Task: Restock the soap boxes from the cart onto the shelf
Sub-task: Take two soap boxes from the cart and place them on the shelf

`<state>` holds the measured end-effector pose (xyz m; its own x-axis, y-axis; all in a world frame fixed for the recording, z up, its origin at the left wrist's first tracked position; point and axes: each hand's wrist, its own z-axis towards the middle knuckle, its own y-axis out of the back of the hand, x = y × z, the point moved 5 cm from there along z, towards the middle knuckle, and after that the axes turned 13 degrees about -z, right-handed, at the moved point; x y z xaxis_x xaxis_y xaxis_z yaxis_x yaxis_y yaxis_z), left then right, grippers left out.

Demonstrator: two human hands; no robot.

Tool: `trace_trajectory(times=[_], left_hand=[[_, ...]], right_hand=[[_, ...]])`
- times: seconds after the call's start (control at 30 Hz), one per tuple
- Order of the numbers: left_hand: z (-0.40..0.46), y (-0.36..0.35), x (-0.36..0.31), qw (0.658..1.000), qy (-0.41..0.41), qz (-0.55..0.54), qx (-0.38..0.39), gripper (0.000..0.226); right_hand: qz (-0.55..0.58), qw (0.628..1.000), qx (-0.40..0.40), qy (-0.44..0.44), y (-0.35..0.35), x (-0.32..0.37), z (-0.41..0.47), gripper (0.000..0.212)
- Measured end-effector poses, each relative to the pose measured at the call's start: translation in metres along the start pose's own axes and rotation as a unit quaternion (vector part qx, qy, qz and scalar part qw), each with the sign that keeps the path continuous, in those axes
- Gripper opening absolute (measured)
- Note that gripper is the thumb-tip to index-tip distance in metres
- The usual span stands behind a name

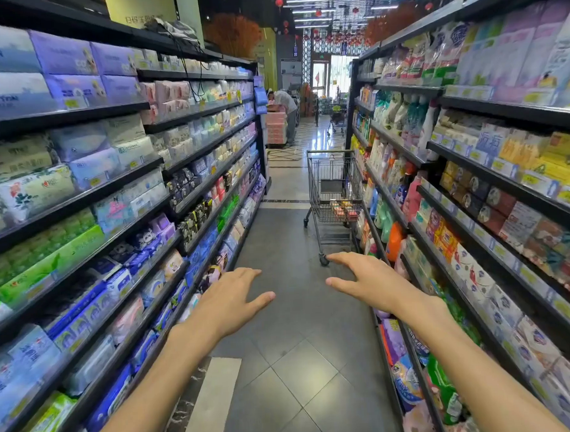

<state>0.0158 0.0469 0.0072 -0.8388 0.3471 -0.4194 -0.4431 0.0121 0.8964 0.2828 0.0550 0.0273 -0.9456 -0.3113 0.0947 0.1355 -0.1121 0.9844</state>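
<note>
floor: grey tiled aisle floor between stocked black shelves
cart: grey wire cart ahead
hands: my left hand and right hand outstretched, fingers spread, empty

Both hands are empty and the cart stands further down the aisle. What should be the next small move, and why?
Probably walk forward to the shopping cart. Both the left hand and the right hand are open, hold nothing, and reach out well short of it. The boxes in its basket seem out of reach from here.

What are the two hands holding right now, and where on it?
Nothing. The left hand and right hand are both open and empty, stretched toward the cart ahead.
</note>
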Motion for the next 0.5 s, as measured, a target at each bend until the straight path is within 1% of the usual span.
trace_trajectory(times=[0.13,0.37,0.43,0.5], left_hand=[[0.027,-0.01,0.013,1.0,0.002,0.0,-0.005,0.072],[0.111,-0.021,0.05,1.0,-0.008,0.004,-0.016,0.069],[0.143,-0.024,0.069,1.0,-0.003,0.003,-0.012,0.074],[0.18,-0.025,0.089,1.0,-0.001,0.004,-0.004,0.088]], right_hand=[[0.001,1.0,0.021,-0.01,-0.012,-0.015,0.027,0.067],[-0.025,1.0,0.017,0.006,-0.04,-0.038,0.118,0.065],[-0.028,0.999,0.024,0.005,-0.052,-0.046,0.152,0.064],[-0.025,0.999,0.03,-0.003,-0.064,-0.055,0.193,0.067]])
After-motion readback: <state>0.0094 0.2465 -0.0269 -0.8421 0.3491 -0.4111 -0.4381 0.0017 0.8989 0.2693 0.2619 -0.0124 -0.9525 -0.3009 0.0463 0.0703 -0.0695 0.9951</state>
